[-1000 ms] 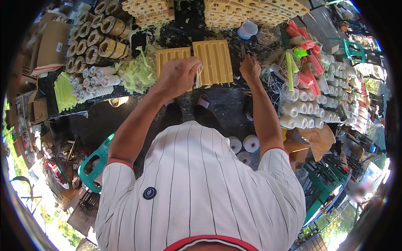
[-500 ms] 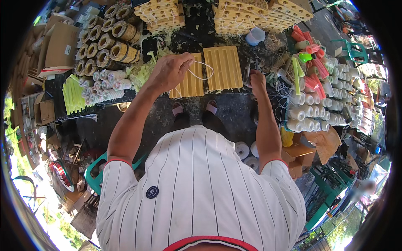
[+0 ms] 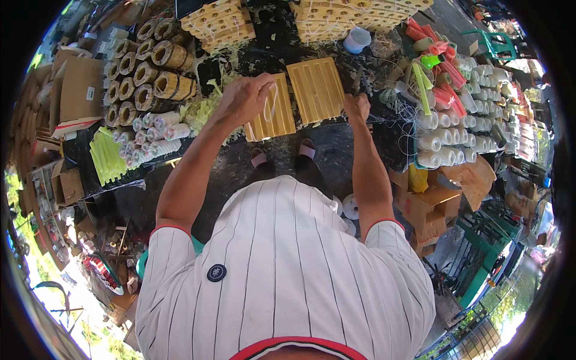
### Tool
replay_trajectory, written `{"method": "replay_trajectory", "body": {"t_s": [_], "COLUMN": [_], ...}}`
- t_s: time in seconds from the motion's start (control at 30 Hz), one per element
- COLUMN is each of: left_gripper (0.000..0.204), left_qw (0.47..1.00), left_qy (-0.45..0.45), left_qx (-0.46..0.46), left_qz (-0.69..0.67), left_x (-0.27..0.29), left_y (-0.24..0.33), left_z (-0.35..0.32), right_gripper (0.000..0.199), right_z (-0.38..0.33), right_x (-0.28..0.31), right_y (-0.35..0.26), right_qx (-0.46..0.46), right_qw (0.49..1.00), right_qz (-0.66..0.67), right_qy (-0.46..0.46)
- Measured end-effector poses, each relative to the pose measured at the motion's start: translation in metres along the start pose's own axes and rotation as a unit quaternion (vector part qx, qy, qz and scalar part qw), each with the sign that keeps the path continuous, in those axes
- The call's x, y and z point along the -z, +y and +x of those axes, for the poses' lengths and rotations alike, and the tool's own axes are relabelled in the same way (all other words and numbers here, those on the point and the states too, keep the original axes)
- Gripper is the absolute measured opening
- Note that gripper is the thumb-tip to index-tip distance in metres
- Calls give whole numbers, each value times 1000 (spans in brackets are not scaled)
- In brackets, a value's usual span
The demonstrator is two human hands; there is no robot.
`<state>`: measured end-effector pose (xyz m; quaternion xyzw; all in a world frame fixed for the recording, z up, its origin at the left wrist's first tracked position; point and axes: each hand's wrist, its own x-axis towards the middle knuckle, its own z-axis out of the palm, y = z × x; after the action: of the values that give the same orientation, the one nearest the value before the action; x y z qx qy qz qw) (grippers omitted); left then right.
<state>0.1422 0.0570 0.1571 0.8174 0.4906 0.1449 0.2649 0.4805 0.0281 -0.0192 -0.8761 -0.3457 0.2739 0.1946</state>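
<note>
white short-sleeved shirt (image 3: 288, 270) with thin dark pinstripes, red-edged cuffs and collar, round dark chest badge (image 3: 216, 273), pink sandals (image 3: 259, 159)

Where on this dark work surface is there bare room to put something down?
The near strip of the dark surface between the two yellow ribbed slabs and the front edge is bare. Crowded: brown rolls left, white spools right, stacked yellow blocks behind.

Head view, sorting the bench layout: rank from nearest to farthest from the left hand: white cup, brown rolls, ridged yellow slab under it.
1. ridged yellow slab, directly beneath the left hand.
2. brown rolls, stacked to its left.
3. white cup, far right, up top.
</note>
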Motion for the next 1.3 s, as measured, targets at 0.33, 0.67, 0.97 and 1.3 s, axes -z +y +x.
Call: {"method": "replay_trajectory", "body": {"t_s": [0.33, 0.67, 0.97, 1.3], "left_gripper": [19, 12, 11, 14], "left_qw": [991, 986, 989, 995], "left_qy": [-74, -79, -31, 24], "left_qx": [-56, -101, 41, 86], "left_qz": [92, 107, 139, 35], "left_x": [11, 9, -7, 21], "left_y": [-3, 21, -5, 11], "left_z": [38, 60, 45, 24], "right_gripper": [33, 32, 44, 55], "right_z": [-199, -174, -88, -29], "right_x": [93, 47, 29, 43], "right_y": [-39, -75, -22, -51], "right_qx": [272, 365, 278, 396], "right_qw": [935, 927, 948, 904], "right_qz": [148, -5, -156, -160], "right_qy": [-173, -89, -4, -11]}}
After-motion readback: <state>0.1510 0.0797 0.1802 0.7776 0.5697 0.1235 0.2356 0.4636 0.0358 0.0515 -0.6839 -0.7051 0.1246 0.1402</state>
